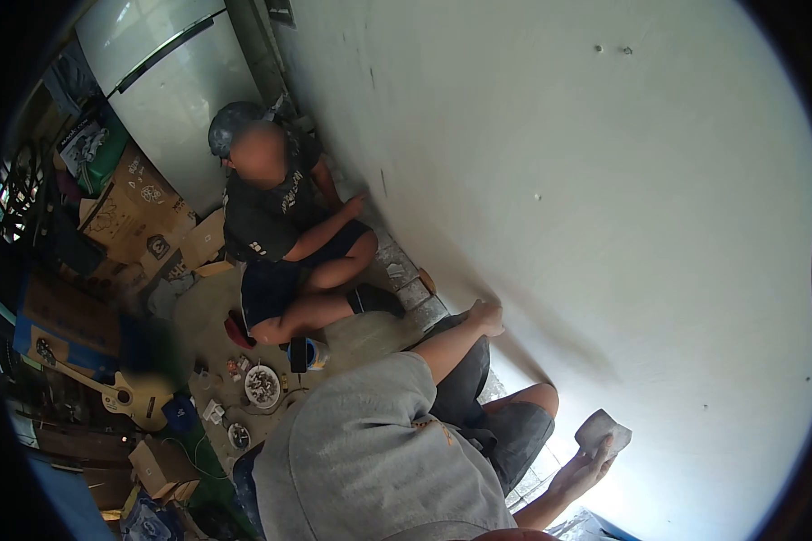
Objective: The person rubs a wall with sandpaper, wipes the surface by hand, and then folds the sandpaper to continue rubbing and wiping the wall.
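Note:
My right hand point(594, 464) is closed around a bent grey sheet of sandpaper point(603, 435), gripped at its lower edge close in front of the white wall point(622, 225). My left hand point(487, 318) is curled closed near the foot of the wall, above my bent leg, with nothing showing in its fingers. My grey shirt point(370, 460) and dark shorts point(519, 442) fill the lower middle of the view. Soft shadows of my arm and knee fall across the wall.
Another person point(280, 216) in a cap sits cross-legged on the floor beside the wall. Behind me lie a white bowl point(262, 386), a phone point(298, 354) and a guitar point(140, 397). Cardboard boxes point(135, 203) and a silver refrigerator point(185, 99) stand on the far left.

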`<state>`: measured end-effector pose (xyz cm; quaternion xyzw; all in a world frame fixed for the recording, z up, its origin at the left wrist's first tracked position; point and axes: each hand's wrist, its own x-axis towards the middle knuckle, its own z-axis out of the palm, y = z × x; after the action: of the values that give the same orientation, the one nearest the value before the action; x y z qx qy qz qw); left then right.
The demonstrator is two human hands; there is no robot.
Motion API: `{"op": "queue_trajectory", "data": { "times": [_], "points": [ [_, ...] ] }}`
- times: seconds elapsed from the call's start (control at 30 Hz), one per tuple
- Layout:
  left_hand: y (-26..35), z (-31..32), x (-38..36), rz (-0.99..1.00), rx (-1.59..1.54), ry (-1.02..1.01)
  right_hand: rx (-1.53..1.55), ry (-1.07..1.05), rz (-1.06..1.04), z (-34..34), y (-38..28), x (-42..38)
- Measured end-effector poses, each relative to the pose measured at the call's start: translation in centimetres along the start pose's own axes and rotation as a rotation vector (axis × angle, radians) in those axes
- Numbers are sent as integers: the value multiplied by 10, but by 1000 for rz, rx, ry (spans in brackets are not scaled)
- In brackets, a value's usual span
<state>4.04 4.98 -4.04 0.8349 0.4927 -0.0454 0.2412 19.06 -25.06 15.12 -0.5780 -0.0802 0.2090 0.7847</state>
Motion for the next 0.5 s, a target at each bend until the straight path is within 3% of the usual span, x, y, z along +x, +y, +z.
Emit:
{"op": "queue_trajectory", "data": {
  "times": [0.1, 0.3, 0.37, 0.5],
  "points": [
    [-18, -24, 42, -31, -50, 39, -58, -48, 1, 56, -2, 35],
    [-27, -10, 46, 6, -110, 115, -84, -2, -6, 66, 3, 21],
    [-29, -10, 46, 16, -141, 171, -53, -93, -14, 62, 5, 20],
    [-22, -11, 31, 19, -186, 132, -135, -64, 6, 56, -4, 10]
  ]
}}
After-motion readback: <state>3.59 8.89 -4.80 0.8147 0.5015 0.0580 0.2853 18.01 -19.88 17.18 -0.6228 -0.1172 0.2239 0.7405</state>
